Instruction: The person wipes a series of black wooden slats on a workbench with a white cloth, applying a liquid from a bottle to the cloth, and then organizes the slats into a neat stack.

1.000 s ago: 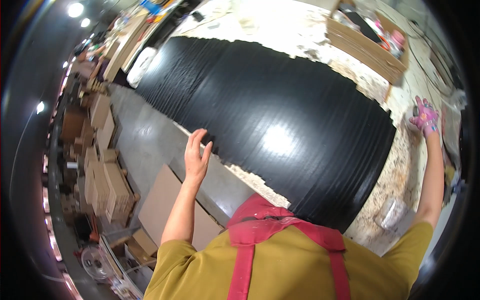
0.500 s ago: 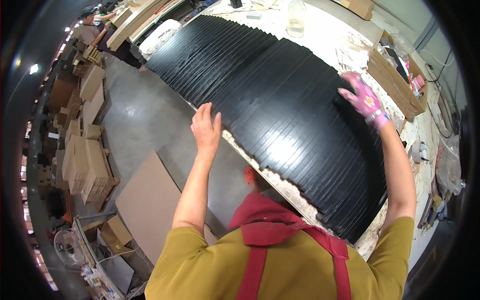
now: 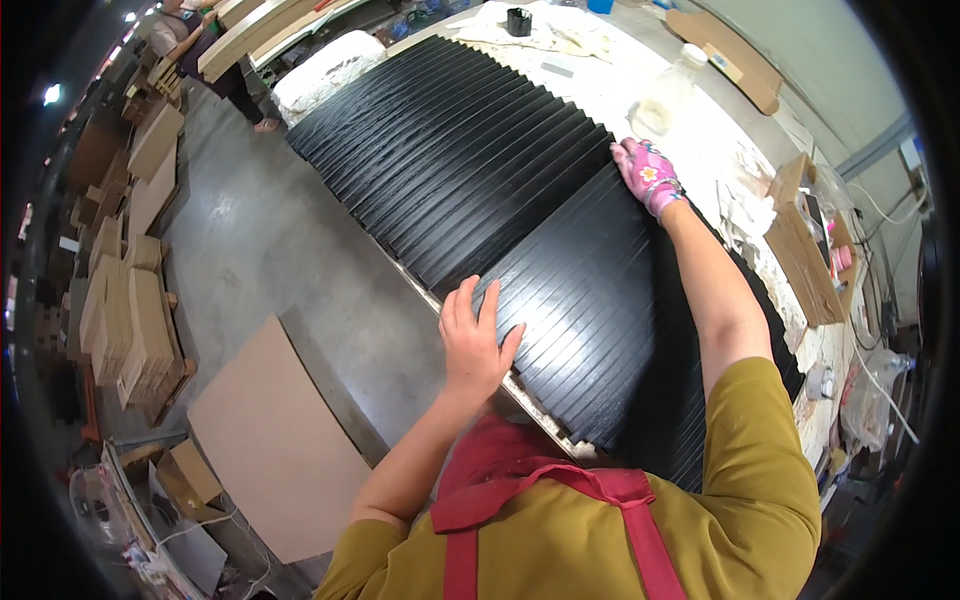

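Observation:
Long glossy black strips lie side by side in overlapping rows across a white worktable. A raised step divides the far-left rows from a flatter group of black strips nearer me. My bare left hand rests on the near ends of the strips beside this step, fingers spread. At their far ends, my right hand, in a pink flowered glove, lies with its fingers over the edge. Neither hand visibly lifts a strip.
A clear plastic bottle and a black cup stand beyond the strips. At the right sits an open cardboard box of small items. A brown board lies left of me, near stacked cartons. Another person stands far left.
My left hand has come down and right onto the near strip ends. My right hand has moved left to the far edge by the step. The view has shifted.

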`<state>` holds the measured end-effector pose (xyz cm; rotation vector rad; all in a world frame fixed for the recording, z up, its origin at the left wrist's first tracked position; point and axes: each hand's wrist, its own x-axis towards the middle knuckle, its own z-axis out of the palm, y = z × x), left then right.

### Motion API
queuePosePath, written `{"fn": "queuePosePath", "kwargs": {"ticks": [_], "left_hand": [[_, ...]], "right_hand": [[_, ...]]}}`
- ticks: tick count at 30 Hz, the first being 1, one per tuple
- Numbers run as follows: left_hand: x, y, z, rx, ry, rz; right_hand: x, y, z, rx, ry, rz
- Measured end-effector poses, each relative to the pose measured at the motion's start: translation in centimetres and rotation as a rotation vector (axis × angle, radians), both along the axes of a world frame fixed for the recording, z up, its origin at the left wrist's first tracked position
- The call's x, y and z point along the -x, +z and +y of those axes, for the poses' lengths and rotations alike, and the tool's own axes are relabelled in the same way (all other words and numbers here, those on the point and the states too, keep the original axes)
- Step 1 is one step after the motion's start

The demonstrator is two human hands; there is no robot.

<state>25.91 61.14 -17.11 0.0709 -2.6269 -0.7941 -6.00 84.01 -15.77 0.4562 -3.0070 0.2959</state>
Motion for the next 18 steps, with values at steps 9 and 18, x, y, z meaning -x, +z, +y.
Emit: {"fn": "queuePosePath", "kwargs": {"ticks": [9,18], "left_hand": [[-1.0,-1.2,0.4,-0.014,-0.055,-0.058],[2.0,-1.5,-2.3,0.126,0.025,-0.01]], "right_hand": [[-1.0,-0.5,1.6,0.025,0.033,0.006],[2.2,-0.5,-3.2,0.011,-0.119,-0.018]]}}
